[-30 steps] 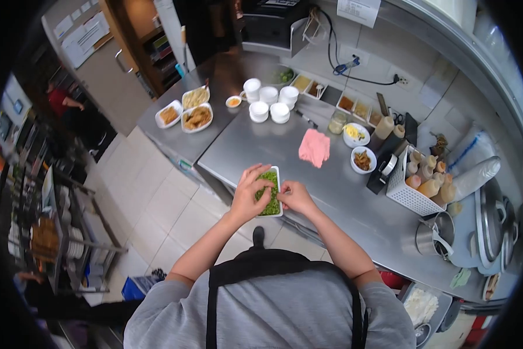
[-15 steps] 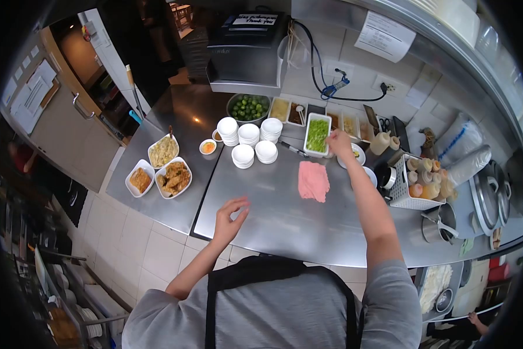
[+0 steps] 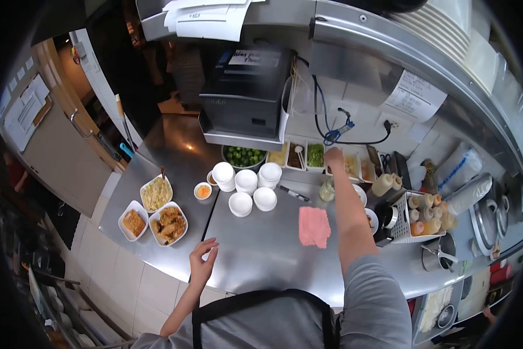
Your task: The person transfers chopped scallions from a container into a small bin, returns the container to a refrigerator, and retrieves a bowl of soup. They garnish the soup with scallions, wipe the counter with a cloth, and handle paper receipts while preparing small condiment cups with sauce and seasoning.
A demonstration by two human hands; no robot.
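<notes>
My right hand [image 3: 333,159] reaches to the row of white containers at the back wall, fingers curled closed. Whether anything is in them is hidden. Just left of it sits a white container of chopped greens [image 3: 315,156], in line with a container of dark sauce [image 3: 296,156] holding a white spoon. Below my right forearm lie a folded pink cloth [image 3: 314,227] and a small glass jar [image 3: 326,190]. Over the counter's front edge hovers my left hand [image 3: 203,260], open and holding nothing, fingers loosely bent.
Stacked white cups [image 3: 246,181] stand mid-counter before a bowl of green limes [image 3: 244,155]. Bowls of fried food [image 3: 169,225] and rice [image 3: 155,194] sit left. A basket of sauce bottles [image 3: 420,220] is right. A black printer [image 3: 244,96] overhangs the back.
The container of greens has gone from the counter's middle back into the row by the wall. My right hand moved with it to the row. The view has tilted upward.
</notes>
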